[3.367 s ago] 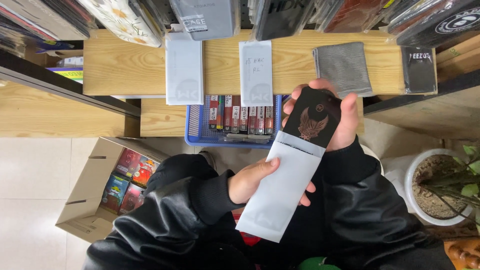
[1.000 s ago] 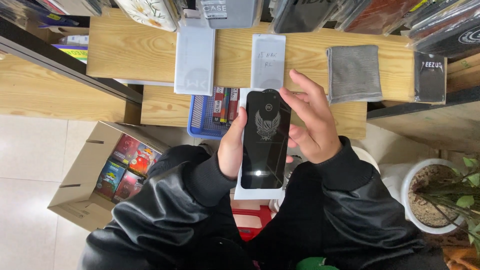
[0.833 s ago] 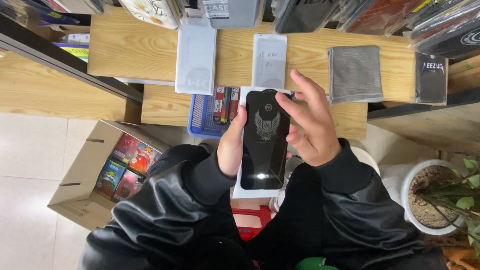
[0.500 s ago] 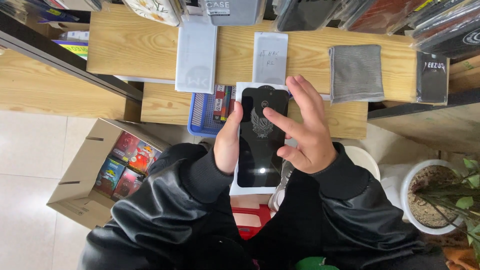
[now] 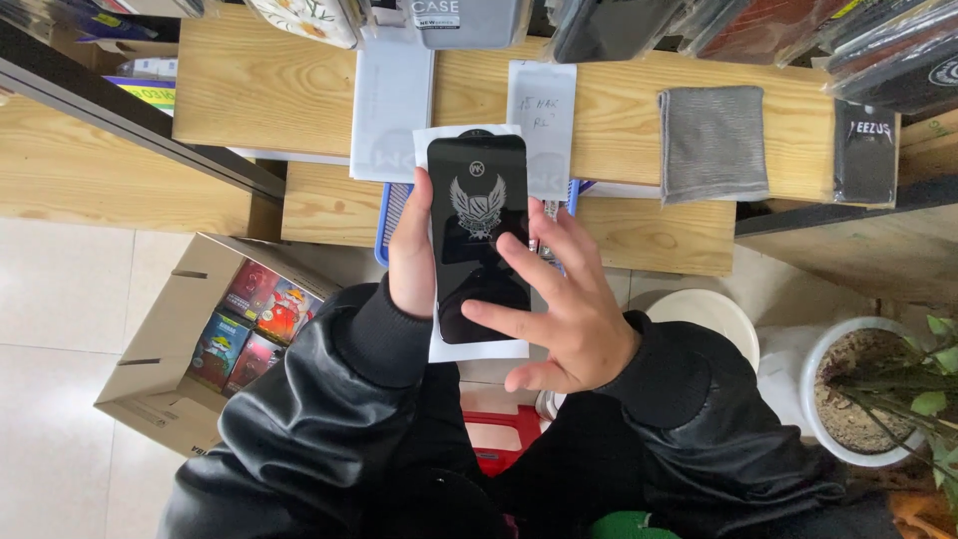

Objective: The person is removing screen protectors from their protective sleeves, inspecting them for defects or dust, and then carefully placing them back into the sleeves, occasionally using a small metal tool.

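Observation:
My left hand [image 5: 410, 252] holds a black glossy rectangular panel with a pale winged crest [image 5: 477, 215] together with a white sleeve [image 5: 477, 347] behind it, upright over the wooden shelf edge. My right hand [image 5: 559, 309] is spread, fingers apart, its fingertips resting on the lower face and right side of the black panel. Both arms wear black jacket sleeves.
On the wooden shelf [image 5: 249, 90] lie two white sleeves [image 5: 391, 110] [image 5: 544, 100], a grey cloth [image 5: 714, 145] and a black packet [image 5: 863, 150]. A blue basket [image 5: 387, 215] hangs below. An open cardboard box of colourful packs [image 5: 190, 349] stands left; white plant pot [image 5: 858, 399] right.
The black panel came fully out of the white sleeve and now lies in front of it. Both rose toward the shelf. My right hand opened and slid to the panel's lower face.

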